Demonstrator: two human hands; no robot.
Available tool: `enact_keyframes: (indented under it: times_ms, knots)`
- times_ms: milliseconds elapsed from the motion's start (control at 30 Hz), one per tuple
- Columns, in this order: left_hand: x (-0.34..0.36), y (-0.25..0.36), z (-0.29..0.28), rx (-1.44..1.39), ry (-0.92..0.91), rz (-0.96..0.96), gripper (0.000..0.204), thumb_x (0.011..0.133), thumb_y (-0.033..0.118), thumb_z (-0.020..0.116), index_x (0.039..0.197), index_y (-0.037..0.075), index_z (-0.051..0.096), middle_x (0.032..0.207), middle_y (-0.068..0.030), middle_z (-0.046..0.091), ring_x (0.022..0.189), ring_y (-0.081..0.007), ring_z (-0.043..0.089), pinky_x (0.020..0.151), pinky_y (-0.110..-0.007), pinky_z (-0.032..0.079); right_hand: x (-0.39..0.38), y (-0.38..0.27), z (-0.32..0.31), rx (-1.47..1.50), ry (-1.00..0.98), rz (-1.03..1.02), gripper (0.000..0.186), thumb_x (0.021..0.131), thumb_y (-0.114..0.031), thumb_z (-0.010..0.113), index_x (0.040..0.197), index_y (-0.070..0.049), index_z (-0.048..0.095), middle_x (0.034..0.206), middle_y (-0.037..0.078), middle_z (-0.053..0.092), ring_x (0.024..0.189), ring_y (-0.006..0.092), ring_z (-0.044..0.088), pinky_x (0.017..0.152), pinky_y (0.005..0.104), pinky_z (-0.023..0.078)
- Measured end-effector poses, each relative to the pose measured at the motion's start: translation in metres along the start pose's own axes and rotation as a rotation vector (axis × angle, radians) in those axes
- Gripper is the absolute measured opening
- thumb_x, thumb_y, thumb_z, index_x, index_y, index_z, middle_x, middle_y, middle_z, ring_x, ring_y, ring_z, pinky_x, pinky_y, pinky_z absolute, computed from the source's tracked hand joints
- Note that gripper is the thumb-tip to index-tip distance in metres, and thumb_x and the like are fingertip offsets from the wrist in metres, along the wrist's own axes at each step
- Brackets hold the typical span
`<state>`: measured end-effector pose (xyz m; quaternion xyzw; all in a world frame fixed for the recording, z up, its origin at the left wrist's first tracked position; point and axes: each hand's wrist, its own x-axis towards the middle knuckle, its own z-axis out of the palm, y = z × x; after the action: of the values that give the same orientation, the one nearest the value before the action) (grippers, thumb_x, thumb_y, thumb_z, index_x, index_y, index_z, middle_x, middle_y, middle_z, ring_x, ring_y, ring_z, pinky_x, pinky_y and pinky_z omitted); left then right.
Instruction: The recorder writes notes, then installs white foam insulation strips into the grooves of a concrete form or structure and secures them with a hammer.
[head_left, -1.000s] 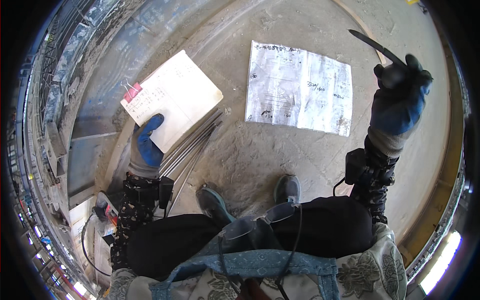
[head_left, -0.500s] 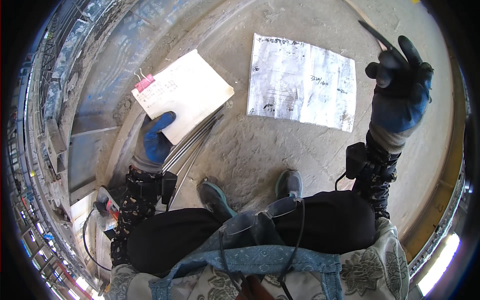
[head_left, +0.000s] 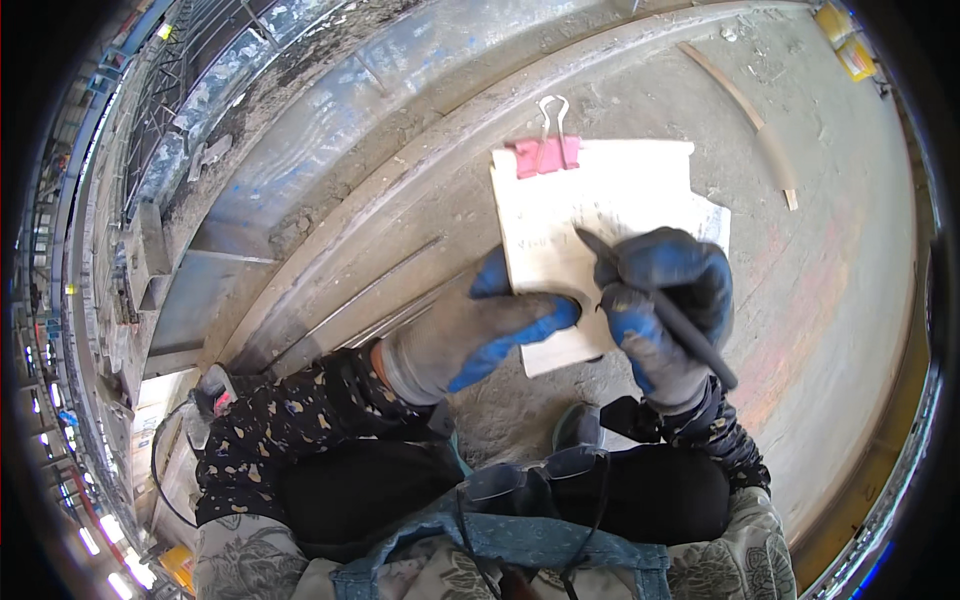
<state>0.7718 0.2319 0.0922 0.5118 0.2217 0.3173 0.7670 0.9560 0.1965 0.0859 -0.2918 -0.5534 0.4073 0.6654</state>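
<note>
1 dark pen (head_left: 692,338), diagonal, tip toward upper left

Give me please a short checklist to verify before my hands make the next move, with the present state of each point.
1. Left hand has the paper pad: ok, the thumb lies over its lower left part.
2. Red-pink binder clip is on the pad: ok, it sits at the top edge.
3. Right hand has the dark pen-like tool: ok, its tip points at the page.
4. Tip touches the page: cannot tell from this angle.
5. Second sheet lies in full view: not ok, the pad and right hand hide most of it.
6. Both hands are gloved: ok.
</note>
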Motion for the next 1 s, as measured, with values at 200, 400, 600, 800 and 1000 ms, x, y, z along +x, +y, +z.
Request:
enact_keyframes:
  times_ms: [200, 400, 600, 800, 1000]
  knots:
    - [-0.004, 0.011, 0.005, 0.207, 0.022, 0.021, 0.024, 0.088, 0.003, 0.056, 0.111, -0.002, 0.059, 0.111, -0.0103, 0.06, 0.102, -0.0154, 0.056, 0.085, -0.029, 0.047, 0.002, -0.017, 0.007, -0.164, 0.23, 0.023, 0.027, 0.082, -0.02, 0.069, 0.086, -0.006, 0.046, 0.074, 0.007, 0.052, 0.064, 0.0152, 0.05, 0.055, 0.0285, 0.044]
    - [-0.006, 0.019, 0.012, -0.019, 0.117, -0.188, 0.029, 0.085, 0.004, 0.06, 0.113, -0.002, 0.058, 0.107, -0.0116, 0.062, 0.099, -0.0161, 0.058, 0.081, -0.03, 0.049, 0.003, -0.024, 0.011, -0.311, 0.171, -0.041, 0.029, 0.085, -0.028, 0.066, 0.089, -0.006, 0.047, 0.079, 0.009, 0.054, 0.069, 0.0185, 0.054, 0.062, 0.0321, 0.048]
    - [-0.007, 0.022, 0.018, -0.22, 0.056, -0.257, 0.049, 0.084, 0.005, 0.061, 0.13, -0.001, 0.043, 0.117, -0.0141, 0.058, 0.105, -0.0184, 0.057, 0.087, -0.031, 0.048, 0.005, -0.032, -0.001, -0.499, -0.147, -0.131, 0.026, 0.086, -0.025, 0.065, 0.093, -0.003, 0.052, 0.084, 0.016, 0.057, 0.075, 0.021, 0.059, 0.065, 0.0332, 0.051]
    - [-0.006, 0.023, 0.018, -0.148, -0.006, -0.219, 0.044, 0.088, 0.01, 0.06, 0.128, 0.001, 0.045, 0.113, -0.0074, 0.058, 0.099, -0.012, 0.056, 0.085, -0.027, 0.047, -0.002, -0.024, -0.004, -0.383, -0.097, -0.106, 0.023, 0.086, -0.022, 0.065, 0.094, -0.003, 0.055, 0.085, 0.015, 0.058, 0.075, 0.0213, 0.06, 0.065, 0.0327, 0.052]
    - [-0.007, 0.024, 0.02, -0.215, 0.024, -0.197, 0.042, 0.088, 0.011, 0.06, 0.126, 0.0, 0.046, 0.112, -0.0082, 0.058, 0.101, -0.0127, 0.055, 0.089, -0.029, 0.046, 0.008, -0.034, -0.003, -0.626, -0.192, -0.169, 0.022, 0.084, -0.02, 0.066, 0.094, -0.003, 0.056, 0.084, 0.014, 0.059, 0.074, 0.0208, 0.059, 0.065, 0.0328, 0.052]
